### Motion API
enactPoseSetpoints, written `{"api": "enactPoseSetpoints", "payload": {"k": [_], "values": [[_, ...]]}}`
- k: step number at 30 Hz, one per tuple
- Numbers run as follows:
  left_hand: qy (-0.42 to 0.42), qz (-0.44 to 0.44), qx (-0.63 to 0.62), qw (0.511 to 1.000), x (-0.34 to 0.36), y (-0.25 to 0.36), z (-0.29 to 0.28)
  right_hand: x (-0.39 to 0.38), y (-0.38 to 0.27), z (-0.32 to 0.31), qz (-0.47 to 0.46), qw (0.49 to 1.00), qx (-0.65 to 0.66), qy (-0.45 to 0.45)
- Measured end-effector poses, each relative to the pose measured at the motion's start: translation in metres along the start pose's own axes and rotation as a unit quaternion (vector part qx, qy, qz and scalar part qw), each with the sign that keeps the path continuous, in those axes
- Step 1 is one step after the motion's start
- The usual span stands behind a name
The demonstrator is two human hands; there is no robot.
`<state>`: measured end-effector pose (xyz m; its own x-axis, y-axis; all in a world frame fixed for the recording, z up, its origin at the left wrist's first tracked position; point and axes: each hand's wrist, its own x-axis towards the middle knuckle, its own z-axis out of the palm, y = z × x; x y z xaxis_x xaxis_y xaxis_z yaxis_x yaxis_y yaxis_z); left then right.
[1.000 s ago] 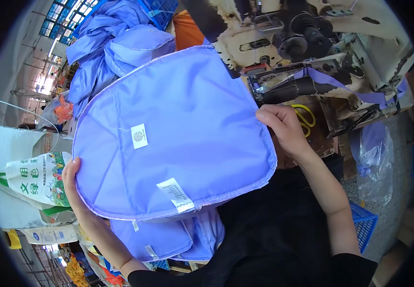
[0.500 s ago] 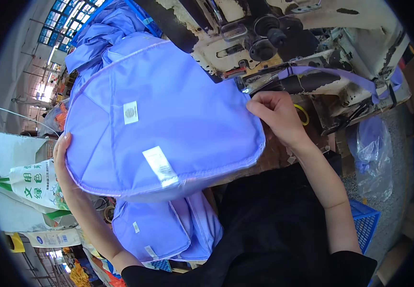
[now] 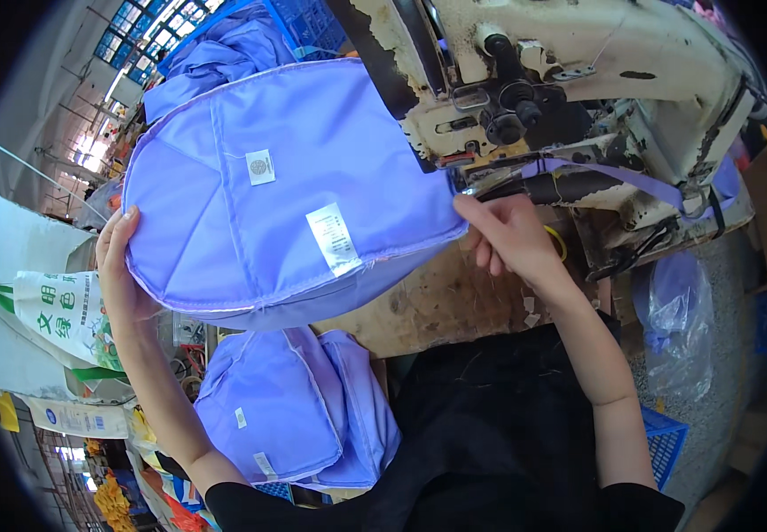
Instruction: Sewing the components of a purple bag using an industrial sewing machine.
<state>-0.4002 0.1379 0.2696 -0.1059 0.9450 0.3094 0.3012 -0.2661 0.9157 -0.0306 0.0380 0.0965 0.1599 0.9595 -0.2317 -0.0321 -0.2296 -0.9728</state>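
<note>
A lavender fabric bag piece (image 3: pixel 299 146), seemingly inside out, with bound seam edges and two white labels, spreads under the head of a worn sewing machine (image 3: pixel 499 97). My left hand (image 3: pixel 122 266) grips its rounded left edge, the fingertips over the fabric. At the opposite end, my right hand (image 3: pixel 512 235) pinches the edge just beside the presser foot (image 3: pixel 459 182), thumb and forefinger together and the other fingers curled. What lies between those fingertips is mostly hidden. A lavender binding strip (image 3: pixel 614 173) runs across the machine arm toward the needle area.
Similar lavender bag pieces (image 3: pixel 268 403) lie below, near my left forearm. More lavender fabric (image 3: pixel 233 58) heaps behind, by a blue crate (image 3: pixel 308 22). The wooden tabletop (image 3: pixel 437 297) shows scraps. A clear plastic bag (image 3: pixel 680 328) and another blue crate (image 3: pixel 663 439) stand at right.
The bag piece has turned, its lower right corner drawing up toward the presser foot, so more tabletop shows. Both hands keep hold of its edges. The whole view has shifted slightly.
</note>
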Motion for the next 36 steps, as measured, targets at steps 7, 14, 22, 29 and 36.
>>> {"api": "enactPoseSetpoints", "payload": {"k": [7, 14, 22, 29, 36], "values": [[0.055, 0.012, -0.009, 0.998, -0.026, 0.005, -0.006, 0.002, 0.011, 0.015, -0.012, 0.995, 0.100, -0.017], [0.157, 0.079, 0.082, 0.981, -0.120, 0.029, -0.008, -0.002, 0.012, 0.018, 0.051, 0.979, 0.191, -0.038], [-0.092, 0.010, 0.001, 0.996, -0.211, 0.023, -0.029, -0.002, 0.021, 0.029, -0.028, 0.966, 0.257, 0.021], [-0.578, 0.032, 0.000, 0.816, -0.246, 0.012, -0.021, 0.000, 0.022, 0.022, -0.087, 0.968, 0.219, 0.082], [-0.194, -0.083, 0.257, 0.943, -0.198, -0.075, 0.001, -0.018, 0.023, 0.013, -0.099, 0.985, 0.122, 0.072]]}}
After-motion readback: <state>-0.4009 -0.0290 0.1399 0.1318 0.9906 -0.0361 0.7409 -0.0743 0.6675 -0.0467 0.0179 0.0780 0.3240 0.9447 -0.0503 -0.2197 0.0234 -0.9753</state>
